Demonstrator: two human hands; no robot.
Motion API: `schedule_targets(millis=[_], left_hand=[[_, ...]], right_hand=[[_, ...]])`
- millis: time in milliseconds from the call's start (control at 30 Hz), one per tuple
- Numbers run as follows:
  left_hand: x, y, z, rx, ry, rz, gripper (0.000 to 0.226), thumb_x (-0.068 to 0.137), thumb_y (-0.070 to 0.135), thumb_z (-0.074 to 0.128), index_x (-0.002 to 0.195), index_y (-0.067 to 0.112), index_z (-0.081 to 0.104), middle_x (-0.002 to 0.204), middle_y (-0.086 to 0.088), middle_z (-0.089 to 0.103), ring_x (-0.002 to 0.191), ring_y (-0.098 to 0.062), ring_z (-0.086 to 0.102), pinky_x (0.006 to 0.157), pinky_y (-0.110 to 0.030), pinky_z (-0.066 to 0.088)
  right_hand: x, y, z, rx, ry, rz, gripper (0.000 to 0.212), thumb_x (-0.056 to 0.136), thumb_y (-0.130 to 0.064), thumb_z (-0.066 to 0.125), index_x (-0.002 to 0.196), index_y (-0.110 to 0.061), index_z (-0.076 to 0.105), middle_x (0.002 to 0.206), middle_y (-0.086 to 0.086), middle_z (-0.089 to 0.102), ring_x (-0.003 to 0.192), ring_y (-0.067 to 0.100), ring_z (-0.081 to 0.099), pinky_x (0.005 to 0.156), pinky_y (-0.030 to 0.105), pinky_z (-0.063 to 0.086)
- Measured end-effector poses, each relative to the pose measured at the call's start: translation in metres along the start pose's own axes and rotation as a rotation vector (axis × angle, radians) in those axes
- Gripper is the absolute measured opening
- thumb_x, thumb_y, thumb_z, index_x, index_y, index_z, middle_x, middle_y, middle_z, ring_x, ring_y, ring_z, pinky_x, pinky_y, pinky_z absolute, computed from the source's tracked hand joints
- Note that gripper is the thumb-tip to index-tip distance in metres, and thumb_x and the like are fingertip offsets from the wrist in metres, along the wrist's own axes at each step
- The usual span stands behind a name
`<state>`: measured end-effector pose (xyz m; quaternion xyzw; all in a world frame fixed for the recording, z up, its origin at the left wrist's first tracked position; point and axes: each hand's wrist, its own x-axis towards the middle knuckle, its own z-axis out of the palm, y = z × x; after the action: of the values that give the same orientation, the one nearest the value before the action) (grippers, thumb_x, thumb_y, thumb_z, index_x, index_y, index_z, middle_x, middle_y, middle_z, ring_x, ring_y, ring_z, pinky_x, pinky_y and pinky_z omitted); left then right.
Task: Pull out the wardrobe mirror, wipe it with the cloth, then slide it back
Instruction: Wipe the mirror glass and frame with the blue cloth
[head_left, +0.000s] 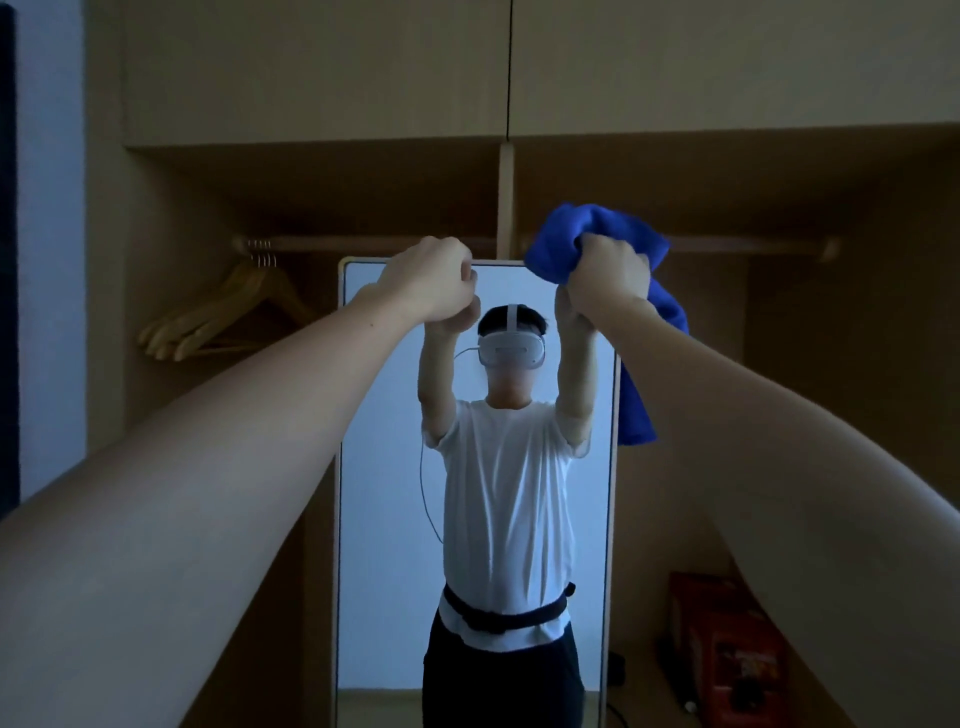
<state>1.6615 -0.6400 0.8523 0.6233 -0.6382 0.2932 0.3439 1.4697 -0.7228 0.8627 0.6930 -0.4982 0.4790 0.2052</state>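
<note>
Facing the wardrobe (311, 197) squarely, the person has both arms raised to the top edge of the mirror (384, 467), which stands upright in the middle of the opening, long axis vertical, directly ahead of both hands. At the left, wooden hangers (223, 317) hang from the rail, well apart from the mirror's left edge. The left hand (431, 280) sits at the mirror's top edge, left of centre, fingers curled; it appears to grip the frame there, though the dim light leaves the contact uncertain. The right hand (608, 270) is near the top right corner, fingers closed around the bunched blue cloth (597, 228), whose loose end trails down along the mirror's right edge. Both hands are about equally near the glass. Judged from this, the cloth hand is placed to begin wiping downward from the top right corner. A red box (727, 644) lies on the wardrobe floor at lower right.
</note>
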Motion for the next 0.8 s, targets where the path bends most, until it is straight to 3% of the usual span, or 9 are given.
schedule_targets(millis=[133, 300, 400, 533, 633, 733, 800], left_hand=[[0.011, -0.008, -0.014, -0.026, 0.05, 0.077, 0.01, 0.1, 0.019, 0.054, 0.104, 0.015, 0.062, 0.096, -0.005, 0.062, 0.087, -0.021, 0.062, 0.072, -0.033, 0.052], [0.022, -0.008, -0.015, -0.059, 0.016, 0.125, 0.008, 0.099, 0.016, 0.053, 0.1, 0.015, 0.061, 0.099, -0.006, 0.063, 0.086, -0.022, 0.062, 0.076, -0.037, 0.054], [0.025, -0.004, -0.01, -0.058, 0.033, 0.134, 0.013, 0.1, 0.015, 0.052, 0.107, 0.014, 0.062, 0.105, -0.007, 0.062, 0.091, -0.023, 0.061, 0.076, -0.036, 0.054], [0.029, -0.009, -0.004, -0.001, 0.006, 0.13, 0.026, 0.101, 0.01, 0.049, 0.124, 0.011, 0.06, 0.115, -0.009, 0.062, 0.1, -0.027, 0.062, 0.084, -0.04, 0.055], [0.033, -0.013, 0.002, -0.005, 0.003, 0.103, 0.019, 0.098, 0.01, 0.053, 0.114, 0.014, 0.064, 0.107, -0.007, 0.062, 0.094, -0.024, 0.061, 0.078, -0.035, 0.054], [0.036, -0.01, 0.004, -0.016, -0.003, 0.09, 0.008, 0.095, 0.01, 0.057, 0.099, 0.014, 0.062, 0.095, -0.005, 0.06, 0.087, -0.023, 0.059, 0.072, -0.033, 0.047], [0.037, -0.009, 0.006, -0.048, 0.031, 0.068, 0.007, 0.095, 0.01, 0.056, 0.091, 0.015, 0.059, 0.091, -0.006, 0.061, 0.084, -0.023, 0.06, 0.07, -0.033, 0.045]], right_hand=[[0.001, -0.037, 0.005, -0.064, -0.001, -0.085, 0.026, 0.088, -0.009, 0.05, 0.109, -0.021, 0.059, 0.105, 0.008, 0.067, 0.101, 0.031, 0.058, 0.092, 0.04, 0.033], [-0.005, -0.026, 0.005, -0.02, -0.04, -0.153, 0.035, 0.086, -0.009, 0.05, 0.117, -0.02, 0.058, 0.111, 0.008, 0.064, 0.102, 0.036, 0.055, 0.074, 0.037, 0.036], [-0.004, -0.005, -0.001, -0.026, -0.066, -0.068, 0.035, 0.086, -0.013, 0.05, 0.12, -0.019, 0.056, 0.11, 0.01, 0.064, 0.105, 0.038, 0.056, 0.071, 0.039, 0.04], [0.0, -0.008, -0.006, -0.045, -0.075, 0.092, 0.022, 0.091, -0.014, 0.049, 0.111, -0.017, 0.059, 0.11, 0.008, 0.065, 0.11, 0.035, 0.056, 0.085, 0.041, 0.041], [0.007, -0.035, -0.011, -0.14, -0.132, 0.074, 0.01, 0.091, -0.011, 0.055, 0.099, -0.015, 0.058, 0.112, 0.006, 0.065, 0.112, 0.028, 0.058, 0.088, 0.036, 0.039], [0.006, -0.057, -0.004, -0.181, -0.172, -0.031, 0.021, 0.09, -0.011, 0.058, 0.11, -0.011, 0.062, 0.114, 0.008, 0.065, 0.111, 0.029, 0.059, 0.084, 0.035, 0.039], [-0.002, -0.057, 0.003, -0.195, -0.099, -0.088, 0.025, 0.09, -0.011, 0.055, 0.114, -0.013, 0.06, 0.113, 0.009, 0.065, 0.108, 0.032, 0.058, 0.084, 0.037, 0.039]])
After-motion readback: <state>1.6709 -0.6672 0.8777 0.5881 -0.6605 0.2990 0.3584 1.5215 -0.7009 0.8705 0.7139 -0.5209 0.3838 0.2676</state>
